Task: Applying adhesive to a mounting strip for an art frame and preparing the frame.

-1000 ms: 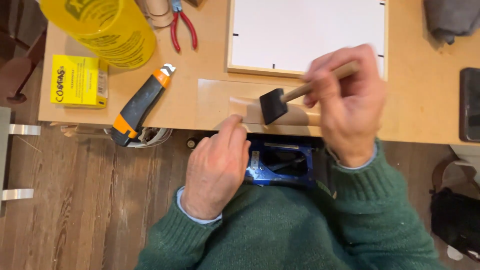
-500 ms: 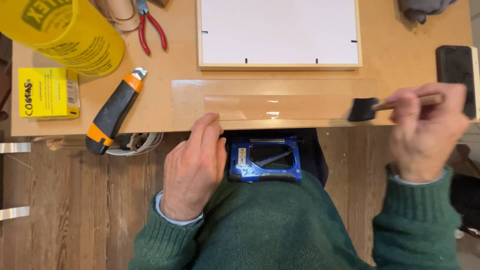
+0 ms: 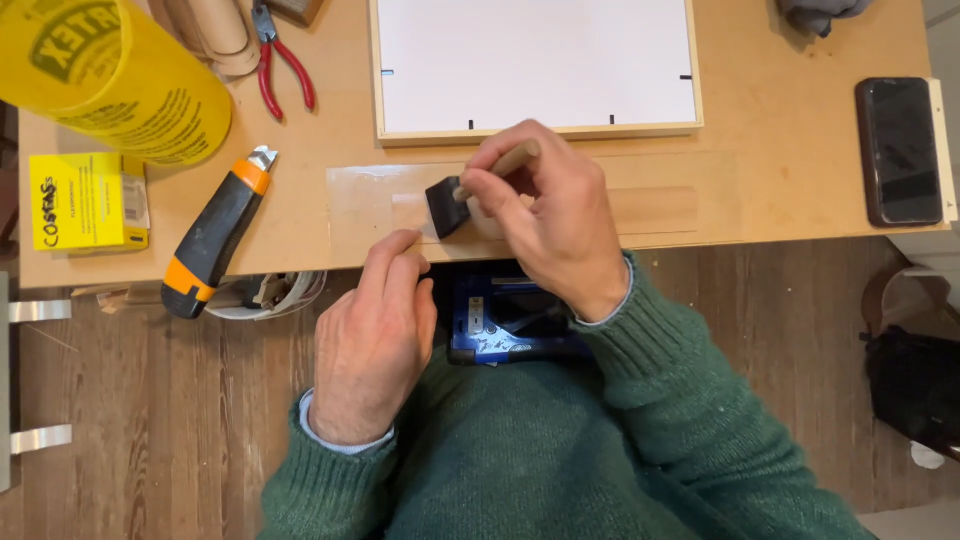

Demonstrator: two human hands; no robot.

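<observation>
A wooden table [image 3: 790, 170] is seen from above, with a person in a green sweater seated at its near edge; a black foam brush [image 3: 446, 207] is held by its pale wooden handle in the right hand [image 3: 545, 215], the fingers closed firmly around the handle; the brush head is pressed on a thin wooden strip [image 3: 650, 210] that lies flat along the table's near edge, just in front of a white framed panel [image 3: 535, 65]; the strip's left part is glossy and wet-looking, its right part dry and dull. The left hand [image 3: 375, 345] is laid flat at the table edge, fingertips touching the strip's near side, nothing gripped. An orange and black utility knife [image 3: 215, 232], a yellow box [image 3: 85, 200], a yellow roll [image 3: 115, 70], red pliers [image 3: 280, 60] and a dark phone [image 3: 900, 150] are set well apart from the work. The coating step appears to be in hand, roughly half done; the next stroke is judged to call for steady sweeps toward the dry right end while the strip is kept pinned.
</observation>
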